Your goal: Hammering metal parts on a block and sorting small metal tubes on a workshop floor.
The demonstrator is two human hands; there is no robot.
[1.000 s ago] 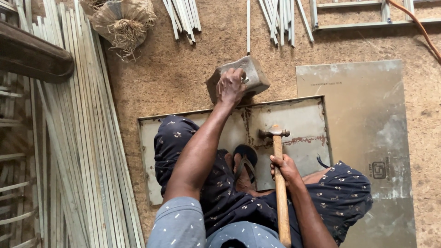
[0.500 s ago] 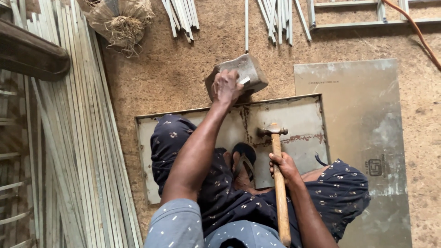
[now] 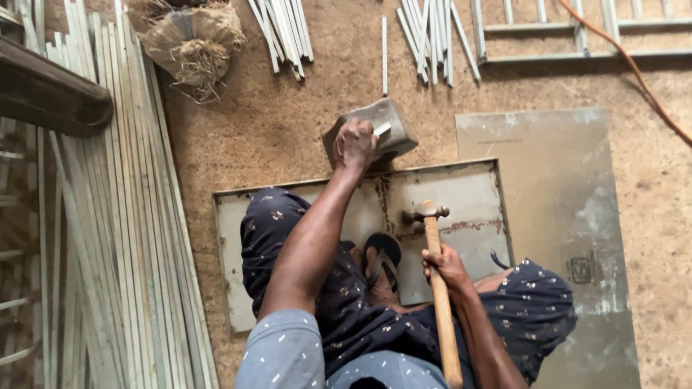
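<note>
My left hand (image 3: 355,144) reaches forward and rests on a grey stone block (image 3: 393,130), gripping a small pale metal piece (image 3: 382,129) against its top. My right hand (image 3: 448,268) grips the wooden handle of a hammer (image 3: 432,238); its steel head hovers over a grey metal sheet (image 3: 468,194) lying on the sandy floor. I sit on that sheet with my legs in dark patterned cloth, and a sandal (image 3: 384,252) shows between my knees.
A long bundle of pale metal strips (image 3: 115,238) lies along the left. More short strips (image 3: 285,29) and a metal frame (image 3: 562,29) lie at the top. A second sheet (image 3: 577,187) lies to the right, an orange cable (image 3: 634,72) beyond it. A straw bundle (image 3: 191,39) sits top left.
The view has drifted slightly. My left hand stays on the stone block and the hammer stays in the same place over the sheet.
</note>
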